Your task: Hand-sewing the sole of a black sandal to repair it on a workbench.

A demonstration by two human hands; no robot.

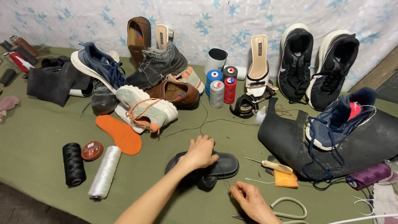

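Two spools lie at the left on the green cloth (33, 137): a black thread spool (73, 164) and a white thread spool (105, 171), with a small round red tin (92, 150) between their upper ends. Just right of them lies an orange insole (120, 133), below a heap of shoes that includes a blue sneaker (96, 64) and a white sneaker with orange laces (146, 109).

In the middle, the left hand (200, 152) rests palm down on a black sandal (224, 165), fingers curled over its upper edge and pressing it to the cloth. A thin dark thread (195, 127) runs from near this hand up toward the shoe heap. Behind stand upright spools in blue (214, 79), grey (216, 93) and red (229, 90).

The right hand (248, 200) sits low, just right of the sandal, fingers pinched together; what they pinch is too fine to make out. Near it lie scissors with grey handles (290, 207). Farther right, a wooden-handled awl (273, 165) lies beside an orange pad (286, 179), then a black rubber sheet (290, 141) carrying a navy sneaker (338, 122). A purple spool (369, 176) lies at the far right.
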